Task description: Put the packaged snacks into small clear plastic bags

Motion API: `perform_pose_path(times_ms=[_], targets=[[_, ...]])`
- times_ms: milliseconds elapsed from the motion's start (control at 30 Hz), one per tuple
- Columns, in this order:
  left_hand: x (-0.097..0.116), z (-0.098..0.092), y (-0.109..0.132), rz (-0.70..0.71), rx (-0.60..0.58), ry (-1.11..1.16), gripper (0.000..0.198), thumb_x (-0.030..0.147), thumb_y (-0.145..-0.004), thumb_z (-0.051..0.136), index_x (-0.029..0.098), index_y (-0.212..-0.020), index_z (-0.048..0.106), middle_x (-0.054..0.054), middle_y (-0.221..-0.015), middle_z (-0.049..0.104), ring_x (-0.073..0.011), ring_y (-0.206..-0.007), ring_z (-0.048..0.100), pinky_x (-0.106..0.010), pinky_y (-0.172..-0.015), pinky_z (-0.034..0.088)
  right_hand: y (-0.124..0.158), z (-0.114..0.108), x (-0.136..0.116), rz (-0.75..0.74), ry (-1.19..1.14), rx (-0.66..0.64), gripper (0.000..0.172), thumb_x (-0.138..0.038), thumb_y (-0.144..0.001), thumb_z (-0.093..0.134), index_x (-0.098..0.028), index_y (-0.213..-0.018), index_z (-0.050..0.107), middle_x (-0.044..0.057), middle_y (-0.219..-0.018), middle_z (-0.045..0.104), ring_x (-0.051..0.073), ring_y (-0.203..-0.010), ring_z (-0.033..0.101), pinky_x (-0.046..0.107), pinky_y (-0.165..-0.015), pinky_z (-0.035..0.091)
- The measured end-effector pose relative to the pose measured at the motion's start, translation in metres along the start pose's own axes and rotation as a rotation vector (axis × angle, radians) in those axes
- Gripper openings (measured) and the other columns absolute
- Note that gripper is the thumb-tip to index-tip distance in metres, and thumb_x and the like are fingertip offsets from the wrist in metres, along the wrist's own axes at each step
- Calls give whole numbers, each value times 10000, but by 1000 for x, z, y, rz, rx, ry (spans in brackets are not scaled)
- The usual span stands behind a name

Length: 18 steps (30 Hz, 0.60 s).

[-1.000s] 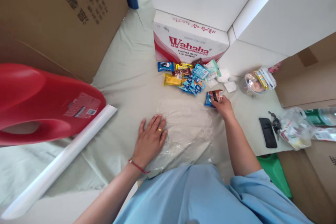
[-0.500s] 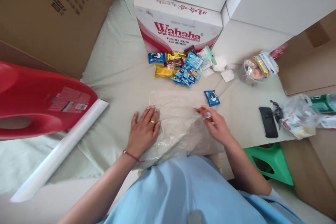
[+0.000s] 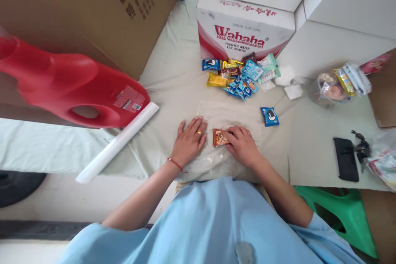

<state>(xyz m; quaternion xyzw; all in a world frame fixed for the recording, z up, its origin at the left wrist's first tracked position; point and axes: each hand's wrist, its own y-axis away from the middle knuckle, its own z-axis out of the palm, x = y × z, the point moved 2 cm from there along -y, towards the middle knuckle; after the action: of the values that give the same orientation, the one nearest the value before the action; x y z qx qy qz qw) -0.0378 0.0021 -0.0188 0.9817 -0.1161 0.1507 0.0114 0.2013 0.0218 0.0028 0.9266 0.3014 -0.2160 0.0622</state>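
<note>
My left hand [image 3: 190, 140] lies flat with its fingers spread, on the left edge of a clear plastic bag [image 3: 213, 163] laid out on the cloth. My right hand [image 3: 244, 144] has its thumb and fingers on the right end of an orange-brown snack packet [image 3: 218, 137], which rests flat over the bag. Part of the packet is hidden under those fingers. Beyond the right hand, a single blue snack packet [image 3: 270, 116] sits apart. Farther back is a pile of small snack packets [image 3: 236, 78] in blue, yellow, brown and pale green.
A Wahaba-style water carton [image 3: 244, 35] stands behind the pile. To the left are a red jug [image 3: 93, 86] and a white roll [image 3: 119, 144]. At right are a tub of snacks [image 3: 329, 88], a black phone [image 3: 345, 159], white tissues [image 3: 289, 80] and a green stool [image 3: 343, 214].
My right hand has brought the orange-brown packet leftward and down onto the bag. My left hand stays flat on the bag's edge. The view has shifted left.
</note>
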Motion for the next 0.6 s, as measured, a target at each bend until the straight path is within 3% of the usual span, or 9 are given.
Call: perform_pose_path(times_ms=[100, 200, 333, 433, 533, 600], targets=[[0, 0, 1, 8, -4, -8, 545, 377, -1093, 343, 219, -1588, 508, -112, -1704, 437, -284, -1593, 386, -589, -1316, 187, 3, -11, 7, 74, -133, 88, 317, -348, -1048, 530, -228, -1267, 725, 147, -1262, 722, 306, -1157, 645, 455, -1017, 530], [-1, 1, 1, 16, -1, -1, 552, 374, -1097, 329, 215, -1601, 491, -112, -1716, 415, -285, -1601, 371, -597, -1317, 175, -1, -24, 22, 261, -258, 167, 399, -462, -1095, 395, -237, -1097, 725, 89, -990, 754, 250, -925, 691, 358, -847, 535], [-1, 1, 1, 22, 13, 21, 553, 365, -1093, 337, 233, -1610, 485, -112, -1719, 407, -285, -1601, 373, -595, -1322, 160, -22, -26, 32, 369, -353, 22, 518, -558, -1092, 337, -246, -817, 645, 16, -693, 646, 200, -680, 608, 294, -654, 446], [-1, 0, 0, 12, 16, 23, 552, 367, -1095, 336, 241, -1611, 486, -107, -1720, 407, -282, -1599, 377, -587, -1323, 160, -36, -24, 27, 363, -192, -31, 511, -548, -1085, 371, -236, -830, 685, 58, -770, 683, 221, -749, 617, 306, -674, 454], [0, 0, 0, 11, 17, 30, 554, 375, -1098, 333, 243, -1615, 480, -107, -1719, 409, -278, -1601, 375, -587, -1326, 152, -39, -29, 18, 311, 71, 152, 449, -523, -1073, 434, -229, -1002, 767, 148, -1037, 727, 309, -989, 617, 389, -782, 508], [0, 1, 0, 18, 14, 35, 554, 375, -1101, 325, 237, -1614, 481, -106, -1720, 406, -273, -1606, 366, -587, -1329, 146, -36, -28, 12, 196, 118, 174, 393, -504, -1049, 519, -227, -1171, 769, 169, -1209, 711, 360, -1136, 574, 463, -882, 527]])
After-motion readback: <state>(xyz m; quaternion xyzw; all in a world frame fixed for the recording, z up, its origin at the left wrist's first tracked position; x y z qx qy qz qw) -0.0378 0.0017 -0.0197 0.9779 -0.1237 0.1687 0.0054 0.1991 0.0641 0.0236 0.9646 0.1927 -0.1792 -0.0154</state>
